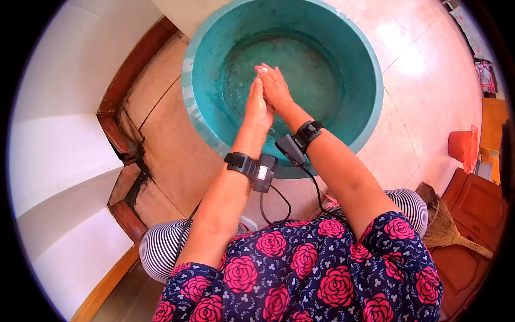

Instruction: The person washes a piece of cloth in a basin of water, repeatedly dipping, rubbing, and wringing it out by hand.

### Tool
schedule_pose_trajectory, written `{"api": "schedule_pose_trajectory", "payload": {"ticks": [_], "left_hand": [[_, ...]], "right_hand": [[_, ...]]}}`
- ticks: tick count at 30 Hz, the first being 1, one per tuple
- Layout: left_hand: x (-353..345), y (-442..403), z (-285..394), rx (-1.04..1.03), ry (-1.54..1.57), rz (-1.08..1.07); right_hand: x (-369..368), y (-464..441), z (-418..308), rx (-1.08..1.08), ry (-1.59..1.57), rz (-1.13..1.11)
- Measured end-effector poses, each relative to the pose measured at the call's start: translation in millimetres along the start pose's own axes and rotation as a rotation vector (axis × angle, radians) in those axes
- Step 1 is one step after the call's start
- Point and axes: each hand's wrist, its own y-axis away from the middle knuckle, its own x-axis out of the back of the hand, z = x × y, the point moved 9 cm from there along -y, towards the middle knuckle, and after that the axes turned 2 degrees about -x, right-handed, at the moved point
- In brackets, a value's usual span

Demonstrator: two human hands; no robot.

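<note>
Over the big teal tub (194, 102), my left hand (257, 107) and my right hand (275, 88) press palm against palm. Both look wet, with fingers stretched out and pointing away from me. The right hand laps over the fingers of the left. A small whitish patch shows near the fingertips; whether it is foam or a solid piece I cannot tell. What lies between the palms, if anything, is hidden. The tub's floor looks wet.
Black bands with small boxes (265, 173) and cables circle both wrists. A straw broom (448, 228) leans at the right, near a red bin (461, 146). White steps (64, 145) stand at the left. Tiled floor (413, 102) surrounds the tub.
</note>
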Motion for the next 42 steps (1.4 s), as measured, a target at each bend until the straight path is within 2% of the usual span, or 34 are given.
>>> {"api": "schedule_pose_trajectory", "payload": {"ticks": [1,4,5,8,12,15,18,19,22,23,25,27,29,30,32,33,35,37,38,39,40,42], "left_hand": [[1.5,-3.6,2.3,-0.029,-0.007,0.027],[14.1,-12.9,17.4,-0.075,-0.213,0.051],[35.2,-17.5,21.7,-0.122,-0.200,0.204],[49.5,-25.9,16.5,-0.075,-0.160,0.192],[49.6,-17.8,20.4,0.011,-0.309,0.305],[36.1,-2.6,20.0,0.131,-0.370,0.379],[36.7,-9.2,19.5,0.168,-0.531,0.227],[40.6,-13.4,32.3,-0.070,-0.514,0.284],[86.1,-17.1,48.0,-0.215,-0.734,0.452],[97.2,-13.7,53.2,-0.208,-0.761,0.510],[105.2,-9.7,57.6,-0.221,-0.652,0.603],[102.7,-1.8,62.0,-0.200,-0.574,0.666],[131.2,-16.5,60.2,-0.236,-0.643,0.718],[149.2,-24.4,54.3,-0.253,-0.677,0.743],[166.8,-39.8,29.2,-0.139,-0.953,0.649],[134.9,-24.0,18.1,0.065,-0.741,0.544],[111.9,-18.1,12.2,0.193,-0.803,0.410],[102.2,-14.1,4.5,0.270,-0.814,0.341],[96.1,-13.9,6.1,0.241,-0.830,0.322],[92.5,-15.6,6.9,0.213,-0.846,0.303],[89.9,-16.2,7.6,0.185,-0.862,0.284],[86.7,-31.6,18.3,-0.147,-1.110,0.216]], "right_hand": [[3.0,3.5,-2.8,0.015,0.043,0.008],[-9.1,16.0,-8.7,-0.119,-0.436,-0.052],[-15.0,20.1,-13.9,0.015,-0.425,-0.004],[-21.9,24.3,-15.4,-0.133,-0.508,-0.119],[-11.8,20.4,-24.9,-0.040,-0.398,-0.111],[-10.9,22.7,-17.8,-0.315,-0.606,-0.182],[-6.0,20.8,11.9,-0.514,-0.863,-0.172],[4.4,8.6,20.6,-0.391,-0.942,0.035],[48.7,-10.4,51.3,-0.363,-0.438,0.184],[60.8,-11.1,54.6,-0.370,-0.270,0.186],[88.6,-12.1,45.4,-0.377,0.065,0.190],[93.7,-4.7,58.8,-0.442,0.153,0.155],[89.7,1.1,81.7,-0.442,0.218,0.156],[73.7,5.8,99.8,-0.416,0.276,0.042],[44.5,20.4,126.1,-0.364,0.387,-0.187],[31.7,26.0,122.8,-0.309,0.402,-0.316],[5.5,39.7,112.2,-0.193,0.428,-0.572],[5.0,32.1,120.9,-0.319,0.272,-0.485],[5.4,27.8,125.3,-0.379,0.194,-0.439],[12.4,16.9,100.5,-0.300,0.015,-0.404],[11.0,10.5,73.2,-0.257,-0.048,-0.519],[11.2,2.3,10.2,-0.171,-0.173,-0.752]]}}
